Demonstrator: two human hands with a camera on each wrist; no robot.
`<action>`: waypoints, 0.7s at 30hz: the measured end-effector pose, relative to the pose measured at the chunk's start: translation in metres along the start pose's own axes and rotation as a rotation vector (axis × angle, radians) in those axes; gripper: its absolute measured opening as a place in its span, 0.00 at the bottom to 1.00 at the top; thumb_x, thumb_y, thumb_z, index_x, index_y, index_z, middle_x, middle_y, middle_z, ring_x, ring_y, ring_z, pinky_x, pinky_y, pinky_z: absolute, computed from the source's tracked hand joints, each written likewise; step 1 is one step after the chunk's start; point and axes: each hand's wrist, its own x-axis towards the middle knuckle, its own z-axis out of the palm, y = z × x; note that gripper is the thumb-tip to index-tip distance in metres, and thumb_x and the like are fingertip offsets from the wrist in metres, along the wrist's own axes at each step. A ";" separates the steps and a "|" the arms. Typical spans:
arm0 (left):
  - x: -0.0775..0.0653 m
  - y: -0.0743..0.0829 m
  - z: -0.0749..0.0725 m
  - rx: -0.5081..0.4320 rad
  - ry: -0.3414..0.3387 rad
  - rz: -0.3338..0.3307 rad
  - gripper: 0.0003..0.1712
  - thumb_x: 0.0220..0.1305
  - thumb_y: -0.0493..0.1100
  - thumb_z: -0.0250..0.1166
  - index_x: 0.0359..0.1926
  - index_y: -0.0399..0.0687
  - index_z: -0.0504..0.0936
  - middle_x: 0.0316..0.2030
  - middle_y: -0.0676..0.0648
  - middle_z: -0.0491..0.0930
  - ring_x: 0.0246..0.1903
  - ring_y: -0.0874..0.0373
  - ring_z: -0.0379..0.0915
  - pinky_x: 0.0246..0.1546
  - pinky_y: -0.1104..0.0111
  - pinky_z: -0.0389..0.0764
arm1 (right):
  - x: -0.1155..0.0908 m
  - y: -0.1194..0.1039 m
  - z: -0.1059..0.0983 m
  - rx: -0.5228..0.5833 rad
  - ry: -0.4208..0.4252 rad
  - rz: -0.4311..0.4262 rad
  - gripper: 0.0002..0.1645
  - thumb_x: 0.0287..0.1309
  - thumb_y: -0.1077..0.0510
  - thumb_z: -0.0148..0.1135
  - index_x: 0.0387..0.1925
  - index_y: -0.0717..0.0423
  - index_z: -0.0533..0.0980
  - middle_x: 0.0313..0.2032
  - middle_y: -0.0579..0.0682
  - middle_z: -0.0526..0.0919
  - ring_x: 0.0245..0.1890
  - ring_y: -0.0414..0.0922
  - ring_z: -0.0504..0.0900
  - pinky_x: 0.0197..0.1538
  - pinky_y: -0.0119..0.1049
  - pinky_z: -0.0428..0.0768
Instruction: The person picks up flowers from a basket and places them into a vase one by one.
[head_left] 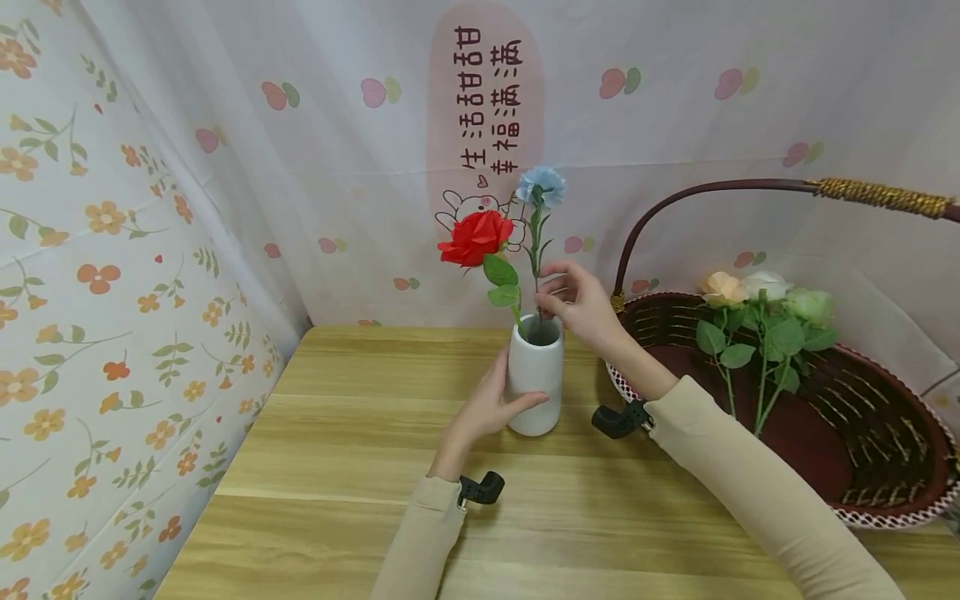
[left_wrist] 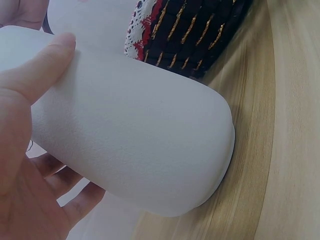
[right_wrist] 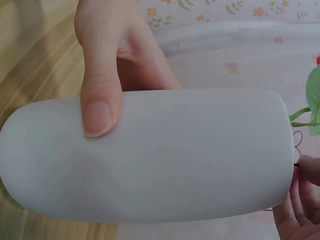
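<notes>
Head view: white vase (head_left: 536,375) stands upright on worktop (head_left: 337,467), left hand (head_left: 489,404) fingers wrapped round it. Right hand (head_left: 579,307) fingers pinch blue flower (head_left: 542,187) by its stem, at vase mouth's 12 o'clock. Red flower (head_left: 476,238) leans toward 11; basket (head_left: 810,450) at 3.

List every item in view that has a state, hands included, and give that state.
White vase: upright on the table, mouth open
Red rose: standing in the vase, leaning left
Blue flower: upright, stem entering the vase
Left hand: gripping the vase
Right hand: pinching the blue flower's stem
Basket: upright, handle raised
Three pale flowers: in the basket
</notes>
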 end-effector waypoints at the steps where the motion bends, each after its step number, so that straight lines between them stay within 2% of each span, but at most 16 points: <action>1: 0.000 0.000 0.000 0.001 0.001 0.001 0.58 0.63 0.52 0.73 0.81 0.59 0.42 0.70 0.50 0.63 0.68 0.55 0.62 0.67 0.53 0.65 | 0.000 0.000 0.000 -0.005 -0.004 0.002 0.20 0.67 0.65 0.63 0.58 0.64 0.71 0.43 0.64 0.81 0.37 0.55 0.83 0.34 0.34 0.81; 4: 0.000 -0.001 0.000 -0.002 0.004 0.007 0.58 0.63 0.51 0.73 0.81 0.58 0.43 0.70 0.49 0.63 0.68 0.54 0.63 0.67 0.52 0.66 | 0.000 -0.001 0.000 -0.028 -0.011 -0.004 0.18 0.67 0.64 0.64 0.56 0.64 0.73 0.42 0.63 0.82 0.37 0.54 0.83 0.31 0.35 0.80; 12: -0.001 -0.001 -0.001 0.001 0.006 0.021 0.58 0.63 0.50 0.73 0.80 0.58 0.43 0.70 0.49 0.64 0.67 0.54 0.63 0.67 0.52 0.66 | 0.001 0.003 0.002 -0.035 -0.012 -0.045 0.13 0.65 0.64 0.66 0.48 0.67 0.78 0.40 0.63 0.83 0.37 0.50 0.81 0.40 0.27 0.78; 21: 0.000 -0.002 -0.001 0.006 0.000 0.015 0.57 0.63 0.51 0.73 0.80 0.60 0.43 0.71 0.50 0.62 0.68 0.56 0.63 0.67 0.54 0.66 | 0.000 0.008 0.002 -0.044 -0.049 -0.022 0.11 0.65 0.62 0.67 0.46 0.66 0.81 0.41 0.60 0.85 0.39 0.50 0.82 0.45 0.31 0.78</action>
